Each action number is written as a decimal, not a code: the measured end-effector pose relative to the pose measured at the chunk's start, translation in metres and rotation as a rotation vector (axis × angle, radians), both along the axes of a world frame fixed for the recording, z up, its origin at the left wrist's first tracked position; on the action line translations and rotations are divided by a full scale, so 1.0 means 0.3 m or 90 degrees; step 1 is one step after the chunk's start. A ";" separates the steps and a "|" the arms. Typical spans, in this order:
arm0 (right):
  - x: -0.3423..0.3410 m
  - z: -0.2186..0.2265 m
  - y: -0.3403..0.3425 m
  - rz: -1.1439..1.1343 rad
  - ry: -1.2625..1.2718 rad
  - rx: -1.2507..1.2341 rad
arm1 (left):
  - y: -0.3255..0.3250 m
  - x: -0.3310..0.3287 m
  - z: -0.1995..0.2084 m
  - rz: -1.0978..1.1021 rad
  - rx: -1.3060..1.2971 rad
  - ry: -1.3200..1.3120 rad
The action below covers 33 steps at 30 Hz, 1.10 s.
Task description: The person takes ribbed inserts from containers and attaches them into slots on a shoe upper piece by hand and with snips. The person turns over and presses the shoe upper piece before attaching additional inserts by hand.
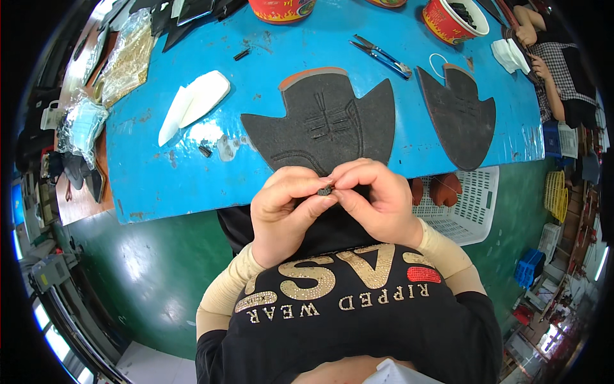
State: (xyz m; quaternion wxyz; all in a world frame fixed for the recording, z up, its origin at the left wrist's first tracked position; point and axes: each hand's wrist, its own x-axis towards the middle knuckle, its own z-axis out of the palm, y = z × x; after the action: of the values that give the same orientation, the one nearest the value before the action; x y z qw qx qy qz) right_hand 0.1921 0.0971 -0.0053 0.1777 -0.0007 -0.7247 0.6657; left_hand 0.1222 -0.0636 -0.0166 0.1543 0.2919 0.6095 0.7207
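In front of my body, at the table's near edge, both hands meet at a small black piece (325,191), perhaps a knot or rolled strip. My left hand (281,208) pinches it between thumb and forefinger. My right hand (378,197) is closed too, its fingertips pressed at the piece's right side. Just beyond my hands lies a dark grey shoe upper (320,121) with stitched lines and a brown-orange edge; my hands cover its lower tip. To the right rests a second dark grey upper (459,118), with similar stitching.
Snips (384,56) lie on the blue table (217,169) behind the uppers. White cut pieces (195,105) are at left, near small black bits (204,152). Red tubs (451,22) stand at the back. A white crate (470,205) sits below; another person's hand (540,67) shows far right.
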 end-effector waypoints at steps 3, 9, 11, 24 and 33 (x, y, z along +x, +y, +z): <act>0.002 0.002 0.013 0.002 0.038 0.189 | -0.005 0.000 0.000 0.021 -0.036 0.055; 0.012 -0.007 -0.009 0.047 -0.069 -0.171 | 0.016 0.006 0.007 0.039 -0.026 0.023; 0.008 -0.004 -0.010 0.060 -0.076 -0.204 | 0.016 -0.004 0.010 0.031 -0.034 0.039; -0.050 0.028 0.085 0.047 -0.137 -0.212 | 0.013 -0.097 0.044 0.048 -0.156 0.313; -0.233 0.004 0.249 0.074 0.122 0.678 | 0.049 -0.090 0.023 0.069 -0.342 0.571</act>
State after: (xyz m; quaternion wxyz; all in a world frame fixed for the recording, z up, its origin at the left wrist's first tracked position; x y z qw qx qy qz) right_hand 0.1221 0.1717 -0.0041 0.1812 0.1903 -0.9413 0.2120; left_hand 0.0951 -0.0489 -0.0098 -0.0902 0.4898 0.7933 0.3501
